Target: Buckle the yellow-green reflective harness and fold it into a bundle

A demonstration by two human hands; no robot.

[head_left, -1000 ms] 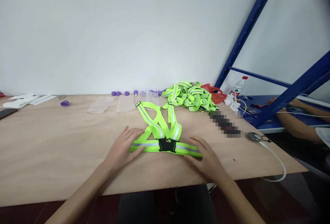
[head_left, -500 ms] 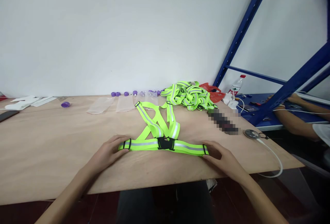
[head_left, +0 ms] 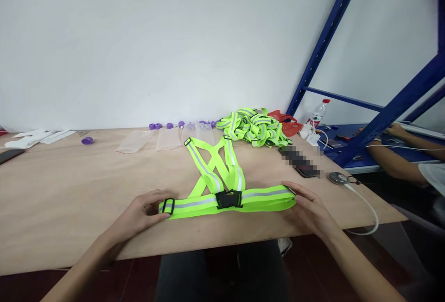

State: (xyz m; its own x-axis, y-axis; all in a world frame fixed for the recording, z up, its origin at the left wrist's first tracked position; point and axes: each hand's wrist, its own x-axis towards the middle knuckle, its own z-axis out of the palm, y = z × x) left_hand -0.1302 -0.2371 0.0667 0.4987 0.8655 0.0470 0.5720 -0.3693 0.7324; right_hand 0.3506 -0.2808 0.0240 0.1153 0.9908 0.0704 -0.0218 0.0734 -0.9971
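Note:
A neon yellow-green reflective vest made of elastic straps (head_left: 198, 203) lies on the table in front of me, its waist belt running left to right. A black buckle (head_left: 228, 198) sits fastened at the belt's middle, and the shoulder straps cross behind it. My left hand (head_left: 144, 211) grips the belt's left end beside a black slider (head_left: 168, 206), thumb below and fingers above. At the other end my right hand (head_left: 309, 207) pinches the belt, partly covering the slider there. Beyond the vest is a tangled heap of similar straps (head_left: 255, 128).
Clear plastic bags (head_left: 134, 141) and several purple caps (head_left: 169, 125) line the wall. White sheets (head_left: 31, 140) lie far left. At right are a phone (head_left: 306, 168), a round device with a white cable (head_left: 337, 178), a bottle (head_left: 317, 114), and blue shelving (head_left: 327, 38). Another person's arm (head_left: 392, 160) rests beyond.
My right hand has moved outward to the right with the belt's end, stretching and lifting it slightly. The buckle has shifted a little right, and my left hand has come slightly nearer me.

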